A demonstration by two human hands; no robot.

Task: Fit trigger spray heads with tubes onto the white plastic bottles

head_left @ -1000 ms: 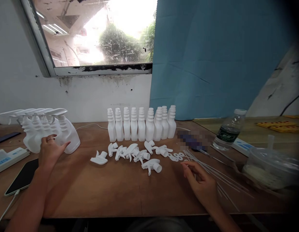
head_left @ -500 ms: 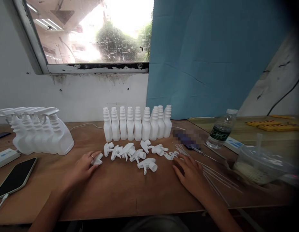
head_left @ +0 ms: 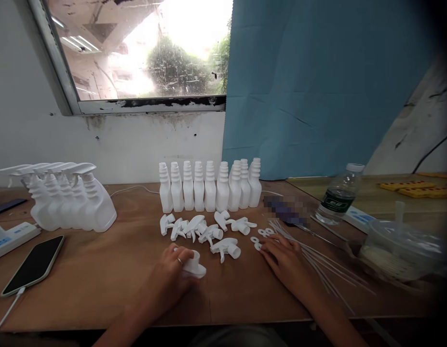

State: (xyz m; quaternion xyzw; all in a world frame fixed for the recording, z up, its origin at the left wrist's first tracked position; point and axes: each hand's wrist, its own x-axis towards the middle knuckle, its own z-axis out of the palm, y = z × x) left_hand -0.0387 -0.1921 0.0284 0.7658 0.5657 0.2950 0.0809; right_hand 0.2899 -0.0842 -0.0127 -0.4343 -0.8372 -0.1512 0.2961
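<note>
My left hand [head_left: 172,272] is closed round a white trigger spray head [head_left: 194,265], its cap end up, just above the brown table. My right hand [head_left: 286,258] lies low over the table, fingers stretched out. Its fingertips touch a small white ring washer [head_left: 258,246]; other washers [head_left: 254,239] lie just beyond. Between my hands lie several loose white trigger spray heads [head_left: 226,248]. Behind them stands a row of open white bottles [head_left: 209,188]. Thin white tubes [head_left: 320,262] spread out beside my right hand, partly beneath it.
At the left stand white bottles with spray heads fitted [head_left: 74,202], a phone [head_left: 35,265] on a charging cable and a power strip [head_left: 15,238]. On the right are a water bottle [head_left: 339,195], a clear plastic tub [head_left: 397,248] and a screwdriver-like tool [head_left: 310,231].
My left hand has moved right with the spray head, which has turned in its grip. My right fingertips have reached the washers, which now lie more spread out. The view has shifted slightly.
</note>
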